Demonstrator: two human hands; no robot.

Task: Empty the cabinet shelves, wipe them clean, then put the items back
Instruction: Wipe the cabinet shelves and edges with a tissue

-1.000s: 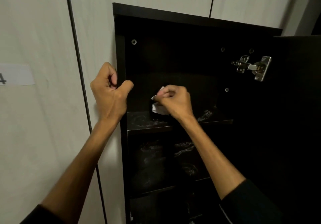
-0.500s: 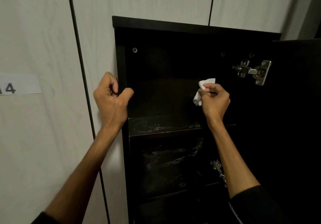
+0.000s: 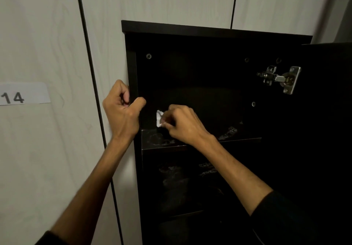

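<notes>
A tall dark cabinet [image 3: 209, 33] stands open against a pale panelled wall. My left hand [image 3: 122, 111] grips the cabinet's left side panel, thumb inside, fingers curled round the outer edge. My right hand [image 3: 182, 124] pinches a small white tissue [image 3: 159, 118] at the left end of the top shelf [image 3: 162, 143], low against the back wall. The top shelf carries dusty smears and shows no items. The lower shelves [image 3: 182, 214] are too dark to make out their contents.
The cabinet door [image 3: 327, 130] hangs open at the right, with a metal hinge [image 3: 280, 79] near its top. A white label reading 14 [image 3: 21, 94] is stuck on the wall panel to the left.
My right hand has swept the tissue from the right side of the top compartment back down to its left end. My left hand keeps its grip on the side panel.
</notes>
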